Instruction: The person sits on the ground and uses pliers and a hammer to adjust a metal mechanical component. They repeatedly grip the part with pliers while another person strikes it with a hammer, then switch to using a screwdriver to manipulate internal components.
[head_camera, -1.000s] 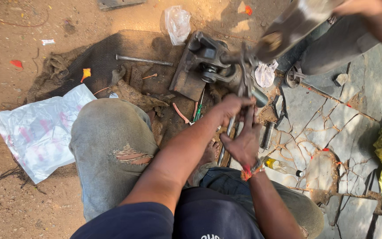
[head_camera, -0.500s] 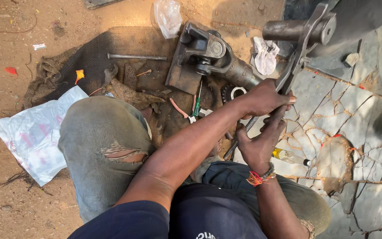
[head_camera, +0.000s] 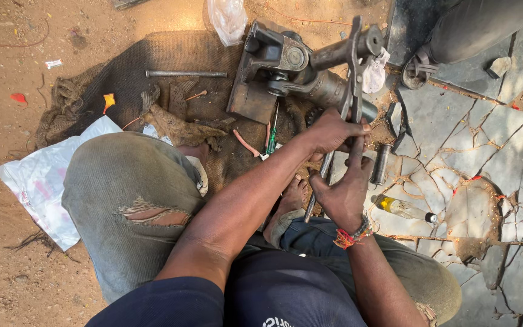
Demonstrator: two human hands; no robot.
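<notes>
Here, the left hand (head_camera: 332, 130) is closed in a fist around the lower part of a long flat metal tool (head_camera: 352, 66) that stands up against a greasy universal joint assembly (head_camera: 292, 66). The right hand (head_camera: 345, 189) sits just below the left, fingers curled loosely, index finger pointing up along the tool shaft; it touches a thin metal rod (head_camera: 319, 181) that runs down between both hands, grip looks partial. The joint assembly lies on a dark burlap mat (head_camera: 152, 54) on dirt ground, just above the hands. A green-handled screwdriver (head_camera: 271, 138) lies on the mat left of the left hand. A short metal cylinder (head_camera: 381, 163) lies on cracked stone paving (head_camera: 455, 133) just right of the hands, and a small bottle with yellow liquid (head_camera: 402, 208) is near the right wrist. A long steel bar (head_camera: 186, 74) lies on the mat, well apart. A white plastic sack (head_camera: 37, 181) sits beside the person's left knee. The right wrist has a red-orange thread band (head_camera: 349, 235).
</notes>
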